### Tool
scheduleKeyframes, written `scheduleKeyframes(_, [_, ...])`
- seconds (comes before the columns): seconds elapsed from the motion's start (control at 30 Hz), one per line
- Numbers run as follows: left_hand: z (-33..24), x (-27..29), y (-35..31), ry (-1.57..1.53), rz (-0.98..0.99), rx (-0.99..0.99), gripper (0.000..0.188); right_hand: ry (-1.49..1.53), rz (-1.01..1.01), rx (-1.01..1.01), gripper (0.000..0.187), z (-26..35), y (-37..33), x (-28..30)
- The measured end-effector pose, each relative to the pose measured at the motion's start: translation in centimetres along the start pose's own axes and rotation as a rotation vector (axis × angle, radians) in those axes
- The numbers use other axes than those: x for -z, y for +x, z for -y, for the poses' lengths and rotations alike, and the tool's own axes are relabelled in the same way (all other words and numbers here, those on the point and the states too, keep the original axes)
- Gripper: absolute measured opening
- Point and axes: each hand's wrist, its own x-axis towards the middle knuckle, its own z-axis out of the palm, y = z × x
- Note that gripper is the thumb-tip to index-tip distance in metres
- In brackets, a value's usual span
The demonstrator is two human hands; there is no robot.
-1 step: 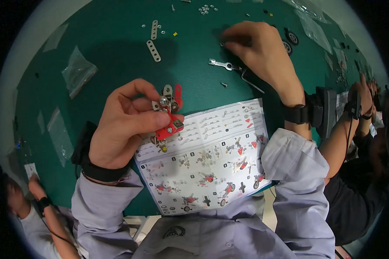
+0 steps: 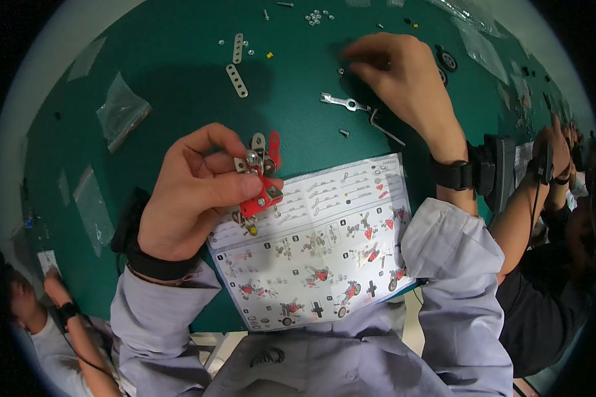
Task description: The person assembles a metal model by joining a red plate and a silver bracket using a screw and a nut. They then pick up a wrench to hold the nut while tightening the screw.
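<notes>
My left hand (image 2: pixel 189 188) pinches a partly built metal model (image 2: pixel 263 192) between thumb and fingers. The model joins red plates and silver perforated strips with bolts, and a small yellow piece shows at its lower end. Part of it is hidden behind my fingers. Further off to the right, my right hand (image 2: pixel 397 73) hovers just over the table, thumb and forefinger apart. Beside its thumb tip lies a small nut (image 2: pixel 341 71). A silver spanner (image 2: pixel 344 101), a hex key (image 2: pixel 385 129) and a loose bolt (image 2: pixel 344 133) lie nearer to me.
Below the model spreads an instruction sheet (image 2: pixel 311 264) with pictures. Two perforated strips (image 2: pixel 237 81) lie at the far left, near a yellow piece (image 2: pixel 269 55). A cluster of nuts (image 2: pixel 318 16) sits at the back. Black wheels (image 2: pixel 447 58) are right of my hand. Plastic bags (image 2: pixel 120 112) lie around.
The thumb and forefinger of my right hand have parted slightly, leaving the small nut on the table in plain sight. My left hand and the model have barely moved.
</notes>
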Motion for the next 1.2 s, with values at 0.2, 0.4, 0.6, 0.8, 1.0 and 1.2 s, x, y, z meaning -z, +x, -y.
scheduleKeyframes(0.2, [0.2, 0.3, 0.0, -0.037, 0.021, 0.025, 0.033, -0.18, -0.008, 0.034, 0.019, -2.0, 4.2, -0.9])
scheduleKeyframes(0.4, [0.1, 0.4, -0.1, -0.057, 0.039, 0.011, 0.034, -0.336, -0.03, 0.019, 0.015, -2.3, 7.6, -2.2])
scheduleKeyframes(0.6, [-0.2, 0.2, -0.2, -0.051, 0.057, 0.032, 0.036, -0.356, 0.182, -0.054, 0.016, -3.5, 9.0, -1.4])
scheduleKeyframes(0.8, [-0.1, -0.4, -0.1, -0.068, 0.094, -0.016, 0.034, 0.278, 0.284, -0.052, 0.015, 1.6, 4.2, 1.5])
scheduleKeyframes(1.0, [0.3, -0.4, -0.5, 0.018, 0.008, -0.144, 0.036, 0.753, 0.35, -0.281, 0.006, 9.1, -1.9, 0.2])
scheduleKeyframes(1.2, [0.3, -0.9, -0.3, 0.043, -0.066, -0.297, 0.035, 0.636, 0.253, -0.287, 0.009, 10.7, -2.5, -0.3])
